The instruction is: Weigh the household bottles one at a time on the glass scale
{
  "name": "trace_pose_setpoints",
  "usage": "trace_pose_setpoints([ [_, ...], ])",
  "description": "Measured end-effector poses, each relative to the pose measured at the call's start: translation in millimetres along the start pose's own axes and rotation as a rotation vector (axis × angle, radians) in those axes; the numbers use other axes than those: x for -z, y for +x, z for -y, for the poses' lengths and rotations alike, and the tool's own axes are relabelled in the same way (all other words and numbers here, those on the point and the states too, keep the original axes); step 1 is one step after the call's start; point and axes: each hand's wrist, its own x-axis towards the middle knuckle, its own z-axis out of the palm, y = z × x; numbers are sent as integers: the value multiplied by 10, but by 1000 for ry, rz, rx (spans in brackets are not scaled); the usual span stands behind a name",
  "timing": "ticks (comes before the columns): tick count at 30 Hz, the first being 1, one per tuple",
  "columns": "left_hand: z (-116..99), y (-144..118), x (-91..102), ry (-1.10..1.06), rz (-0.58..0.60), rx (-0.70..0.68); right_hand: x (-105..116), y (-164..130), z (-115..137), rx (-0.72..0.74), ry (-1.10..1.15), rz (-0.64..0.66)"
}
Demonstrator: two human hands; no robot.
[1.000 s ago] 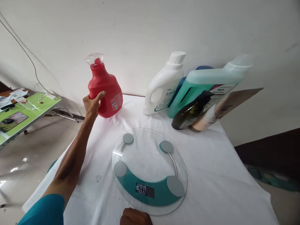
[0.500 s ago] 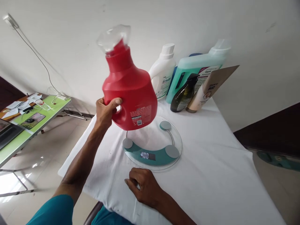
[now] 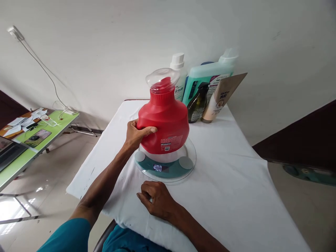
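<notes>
My left hand [image 3: 139, 134] grips a red detergent bottle [image 3: 164, 119] at its left side, thumb across the front. The bottle is upright, with a clear plastic cap [image 3: 162, 77] on its neck. It is at the round glass scale [image 3: 154, 175], covering the back part; I cannot tell whether its base touches the glass. The scale's lit display [image 3: 158, 168] appears upside down and seems to read zeros. My right hand [image 3: 157, 199] lies on the white cloth just in front of the scale, fingers curled in, with nothing visible in them.
By the wall stand a white bottle [image 3: 179, 64], a teal jug [image 3: 202, 71], a dark pump bottle [image 3: 198, 105] and a leaning beige tube [image 3: 223, 98]. White cloth [image 3: 231, 182] covers the table. To the left, a green table [image 3: 56, 120] holds a laptop [image 3: 12, 154], mouse and papers.
My left hand has brought the red bottle down and to the right, and it has become more upright over the scale. My right hand stays about where it was.
</notes>
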Motion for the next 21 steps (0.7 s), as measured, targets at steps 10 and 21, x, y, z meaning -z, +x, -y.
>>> trace_pose_setpoints([
  [10, 152, 31, 32, -42, 68, 45, 9, -8, 7, 0, 15, -3],
  [21, 192, 104, 93, 27, 190, -7, 24, -13, 13, 18, 15, 15],
])
